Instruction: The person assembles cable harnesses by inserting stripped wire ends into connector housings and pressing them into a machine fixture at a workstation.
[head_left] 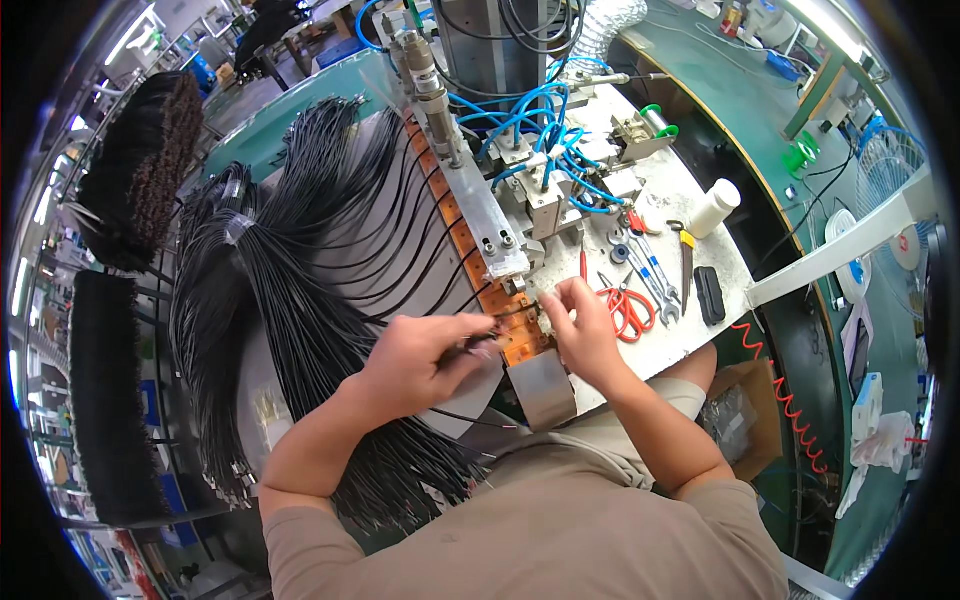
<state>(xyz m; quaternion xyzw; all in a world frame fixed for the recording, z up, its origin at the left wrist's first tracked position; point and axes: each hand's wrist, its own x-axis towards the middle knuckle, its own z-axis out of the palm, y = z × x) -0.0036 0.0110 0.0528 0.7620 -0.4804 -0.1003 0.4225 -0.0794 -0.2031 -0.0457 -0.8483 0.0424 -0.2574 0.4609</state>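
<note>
My left hand (425, 362) is closed, its fingers curled around black cables whose ends show, blurred, by the fingertips. My right hand (588, 335) pinches at the near end of an orange-brown slotted rail (524, 345); a short dark length of cable seems to run to its fingertips, partly hidden. Along the rail, several black cables sit spaced apart, trailing left into a large black cable bundle (290, 250) tied with clear wrap. Beside the rail stands a metal press fixture (490, 230) with a cylinder on top. A grey metal block (542, 390) ends the rail nearest me.
Right of the rail, a white worktop holds red-handled scissors (628, 312), wrenches (655, 285), a yellow-and-black cutter knife (687, 262), a black case (709, 296) and a white bottle (715, 208). Blue air hoses (550, 120) tangle behind. Cable hanks (120, 400) hang at left; a cardboard box (750, 420) sits lower right.
</note>
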